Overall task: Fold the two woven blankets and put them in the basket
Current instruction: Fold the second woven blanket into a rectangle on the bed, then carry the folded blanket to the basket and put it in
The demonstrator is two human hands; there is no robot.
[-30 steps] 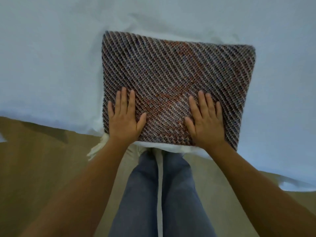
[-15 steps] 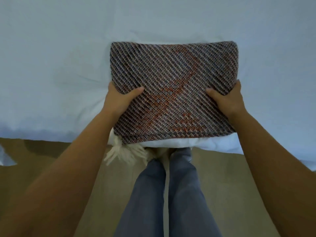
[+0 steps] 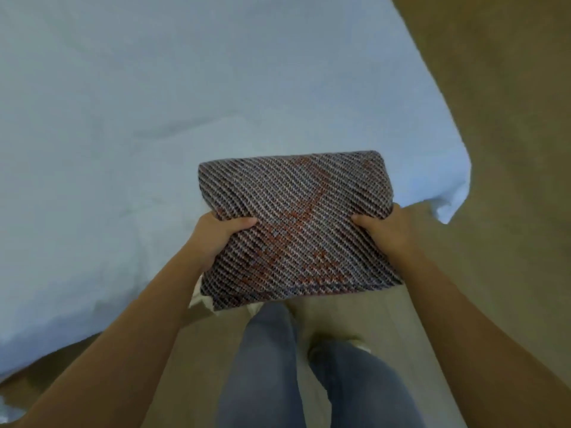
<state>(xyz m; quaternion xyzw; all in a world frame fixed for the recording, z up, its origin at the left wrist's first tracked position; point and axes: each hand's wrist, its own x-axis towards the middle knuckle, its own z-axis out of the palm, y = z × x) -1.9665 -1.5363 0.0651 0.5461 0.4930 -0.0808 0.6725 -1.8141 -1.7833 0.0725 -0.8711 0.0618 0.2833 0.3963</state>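
A folded woven blanket (image 3: 296, 223), dark with diagonal stripes and a rust-red pattern, is held up off the bed in front of me. My left hand (image 3: 216, 236) grips its left edge with the thumb on top. My right hand (image 3: 386, 233) grips its right edge the same way. White fringe (image 3: 200, 301) hangs from the blanket's lower left corner. The fingers under the blanket are hidden. No basket and no second blanket are in view.
The bed with a pale blue sheet (image 3: 123, 149) fills the left and upper part of the view, its corner (image 3: 454, 199) at the right. Tan floor (image 3: 509, 118) lies to the right and below. My legs in blue jeans (image 3: 278, 381) stand by the bed's edge.
Both hands went from lying flat on the blanket to gripping its sides, then lifted it off the bed toward me. My view has swung right, bringing the bed's corner and floor in.
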